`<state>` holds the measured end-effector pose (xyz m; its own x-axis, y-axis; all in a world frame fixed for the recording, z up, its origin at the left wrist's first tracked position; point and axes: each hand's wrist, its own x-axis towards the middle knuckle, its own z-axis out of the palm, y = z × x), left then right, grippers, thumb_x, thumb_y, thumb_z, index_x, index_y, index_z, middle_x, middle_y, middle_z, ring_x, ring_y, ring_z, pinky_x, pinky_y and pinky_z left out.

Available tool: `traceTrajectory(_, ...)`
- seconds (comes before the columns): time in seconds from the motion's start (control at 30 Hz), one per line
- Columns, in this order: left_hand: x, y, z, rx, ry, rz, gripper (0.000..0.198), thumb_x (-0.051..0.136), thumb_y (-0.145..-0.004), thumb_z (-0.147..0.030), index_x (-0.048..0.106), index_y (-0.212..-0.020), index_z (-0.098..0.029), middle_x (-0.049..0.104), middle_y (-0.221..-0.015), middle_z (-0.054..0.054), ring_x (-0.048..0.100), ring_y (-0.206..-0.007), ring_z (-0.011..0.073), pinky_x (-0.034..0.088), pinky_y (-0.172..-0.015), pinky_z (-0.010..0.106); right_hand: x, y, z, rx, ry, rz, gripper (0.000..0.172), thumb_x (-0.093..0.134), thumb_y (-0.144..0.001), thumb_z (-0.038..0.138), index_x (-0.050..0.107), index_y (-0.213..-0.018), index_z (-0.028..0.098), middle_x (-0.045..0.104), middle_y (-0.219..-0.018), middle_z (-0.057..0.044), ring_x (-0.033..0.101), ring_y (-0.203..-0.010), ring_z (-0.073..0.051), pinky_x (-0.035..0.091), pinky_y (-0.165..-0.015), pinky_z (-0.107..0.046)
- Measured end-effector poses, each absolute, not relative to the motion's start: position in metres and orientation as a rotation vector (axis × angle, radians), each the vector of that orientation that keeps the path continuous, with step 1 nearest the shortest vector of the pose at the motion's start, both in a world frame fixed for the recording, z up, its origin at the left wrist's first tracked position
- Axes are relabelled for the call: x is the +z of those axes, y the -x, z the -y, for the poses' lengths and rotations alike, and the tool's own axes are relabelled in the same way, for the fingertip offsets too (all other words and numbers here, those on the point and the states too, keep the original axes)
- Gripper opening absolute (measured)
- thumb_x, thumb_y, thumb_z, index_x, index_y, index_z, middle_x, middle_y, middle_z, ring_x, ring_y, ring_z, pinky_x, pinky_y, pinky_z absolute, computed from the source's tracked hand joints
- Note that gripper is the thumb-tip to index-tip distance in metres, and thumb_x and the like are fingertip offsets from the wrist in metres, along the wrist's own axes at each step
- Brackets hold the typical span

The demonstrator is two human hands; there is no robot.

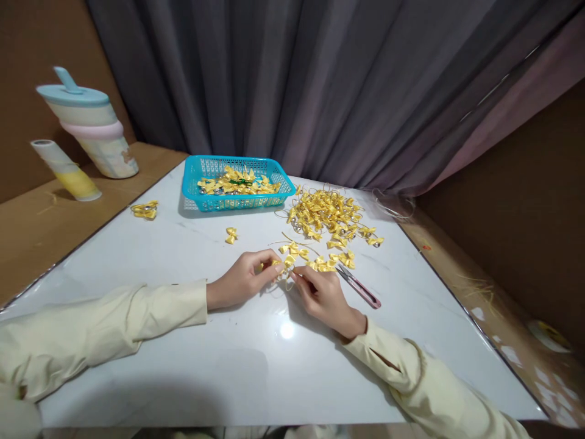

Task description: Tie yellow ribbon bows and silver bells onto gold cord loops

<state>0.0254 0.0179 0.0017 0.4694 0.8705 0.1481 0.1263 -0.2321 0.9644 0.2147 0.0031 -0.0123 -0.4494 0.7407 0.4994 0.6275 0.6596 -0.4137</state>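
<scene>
The left hand (240, 280) pinches a yellow satin bow (288, 261) between thumb and fingers, just above the marbled white counter (228, 372). The right hand (324, 297) meets it from the other side, thumb and forefinger pinched on a thin gold cord (287, 283) that loops below the bow; how the cord is fastened is too small to tell. Just beyond the hands lie a few loose bows (322, 264), and beside the right hand rests a pair of pink-handled thread snips (361, 288), blades pointing toward those bows. Farther back, a heap of corded bows (326, 210) with small silver bells among them spreads near a turquoise plastic basket (242, 203), which holds more yellow bows and something green. One single bow (231, 235) sits in front of the basket, and a small bundle of bows (145, 210) lies to its left. Past the counter's left edge stand a lidded tumbler (94, 131) and a yellow thread spool (70, 174)
</scene>
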Motion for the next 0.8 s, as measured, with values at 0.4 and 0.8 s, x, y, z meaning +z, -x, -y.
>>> traceTrajectory(0.4,0.001,-0.025,-0.018,0.834,-1.736,-0.842,0.025,0.046,-0.086,-0.031,0.05,-0.067,-0.015,0.049,-0.062,-0.002,0.046,-0.061,0.0112,0.039,-0.061,0.025,-0.012,-0.213,0.0,-0.088,0.914,2.309,0.016,0.038,-0.08,0.008,0.049,-0.073,0.017,0.045,-0.048,0.003,0.036,-0.043,-0.01,0.023,-0.047,-0.024)
traceTrajectory(0.8,0.0,-0.027,-0.02,0.867,-1.85,-0.917,0.022,0.046,-0.084,-0.028,0.053,-0.069,-0.015,0.052,-0.062,-0.001,0.045,-0.061,0.0112,0.037,-0.059,0.023,0.033,-0.228,-0.014,-0.107,0.883,2.448,0.009,0.045,-0.086,0.023,0.046,-0.091,0.015,0.054,-0.061,0.0,0.045,-0.048,-0.011,0.029,-0.049,-0.023)
